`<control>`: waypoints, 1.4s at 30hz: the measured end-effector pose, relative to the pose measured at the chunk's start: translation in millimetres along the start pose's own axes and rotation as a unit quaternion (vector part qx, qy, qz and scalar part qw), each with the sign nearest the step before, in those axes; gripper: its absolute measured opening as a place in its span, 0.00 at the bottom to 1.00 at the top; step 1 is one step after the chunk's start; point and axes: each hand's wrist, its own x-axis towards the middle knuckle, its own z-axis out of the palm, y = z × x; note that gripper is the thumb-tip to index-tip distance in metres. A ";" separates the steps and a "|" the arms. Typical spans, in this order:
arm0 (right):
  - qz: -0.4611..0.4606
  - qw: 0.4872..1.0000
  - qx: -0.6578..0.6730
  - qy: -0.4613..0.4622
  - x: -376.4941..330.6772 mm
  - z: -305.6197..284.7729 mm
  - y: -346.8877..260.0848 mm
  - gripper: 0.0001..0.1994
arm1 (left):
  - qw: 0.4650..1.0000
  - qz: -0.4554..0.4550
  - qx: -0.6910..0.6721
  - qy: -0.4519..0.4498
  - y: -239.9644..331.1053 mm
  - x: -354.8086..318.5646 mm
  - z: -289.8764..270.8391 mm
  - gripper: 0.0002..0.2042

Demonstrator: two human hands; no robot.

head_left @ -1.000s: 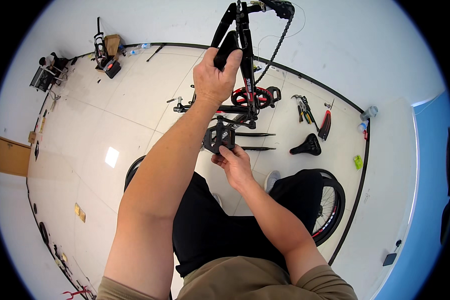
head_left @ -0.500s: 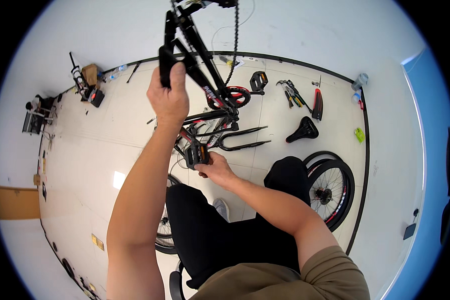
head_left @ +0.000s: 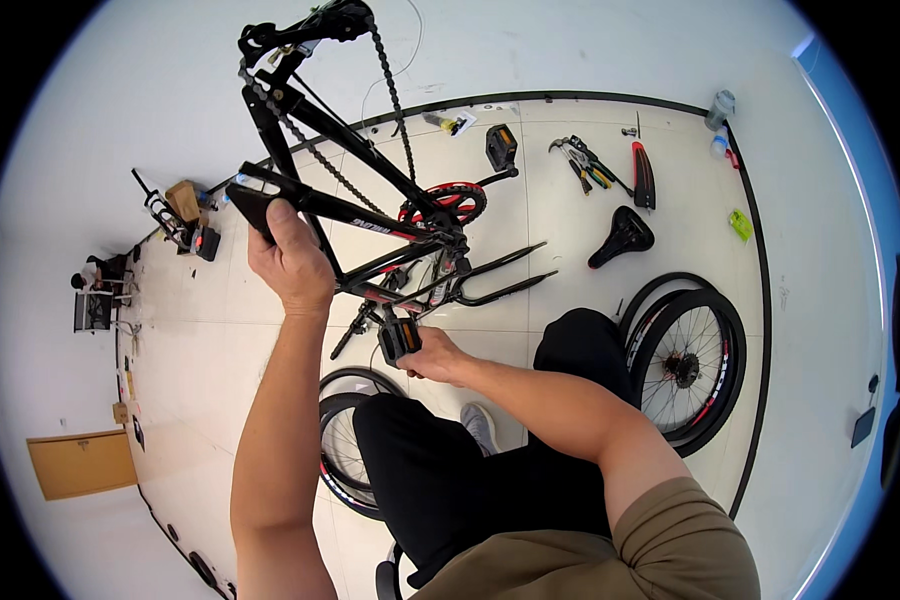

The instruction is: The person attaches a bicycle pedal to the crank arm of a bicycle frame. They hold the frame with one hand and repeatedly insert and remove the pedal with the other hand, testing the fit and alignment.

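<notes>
Black bicycle frame (head_left: 345, 208) held tilted in front of the person, above the tiled floor (head_left: 220, 330).
Finish is glossy black with pale and red lettering on the tubes; the chainring (head_left: 450, 203) shows red and black, and a dark chain (head_left: 389, 82) hangs slack in a long loop; left hand (head_left: 292, 262) is closed around a broad black end of the frame, fingertips hidden; right hand (head_left: 432, 356) pinches the near pedal (head_left: 400, 340), black with orange reflectors; the far pedal (head_left: 501, 148), likewise black and orange, stands out on its crank arm.
</notes>
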 end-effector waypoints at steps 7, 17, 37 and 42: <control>0.003 0.996 -0.072 0.056 15.2 -4.2 28.8 0.17 | 1.000 -0.001 -0.001 0.002 -0.8 2.0 1.2 0.21; -0.130 0.972 -0.154 0.125 20.2 -11.1 57.5 0.15 | 0.999 0.019 0.045 0.009 3.1 2.4 4.2 0.20; 0.122 0.961 -0.002 0.249 33.7 -43.2 106.5 0.14 | 0.998 0.043 0.044 0.011 -4.8 2.7 1.3 0.22; 0.122 0.948 0.002 0.292 37.0 -64.3 126.3 0.14 | 0.999 0.042 0.024 0.004 -1.2 4.2 7.6 0.21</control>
